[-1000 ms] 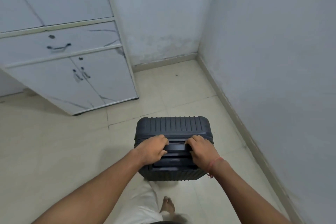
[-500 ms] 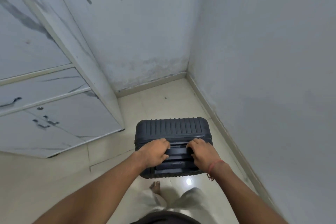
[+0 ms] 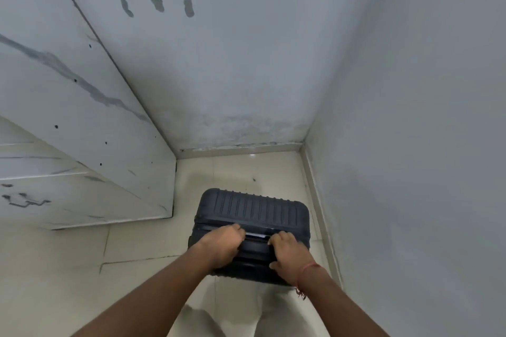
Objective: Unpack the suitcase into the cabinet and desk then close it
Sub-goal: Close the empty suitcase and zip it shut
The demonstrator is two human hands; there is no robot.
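**Both hands on suitcase handle, corner of room**

Dark ribbed suitcase point(image 3: 253, 223) closed, upright, over the tiled floor point(image 3: 54, 268) in the corner, just right of the white cabinet point(image 3: 82, 145) and near the right wall point(image 3: 410, 145). Can't tell if it touches the floor. Left hand point(image 3: 223, 246) has fingers curled over the top handle point(image 3: 257, 238); right hand point(image 3: 287, 254) grips the same handle at its other end, red thread point(image 3: 304, 279) on that wrist. Back wall point(image 3: 232, 63) shows three dark marks high up, stained patch near the skirting. Light trousers visible below the arms.
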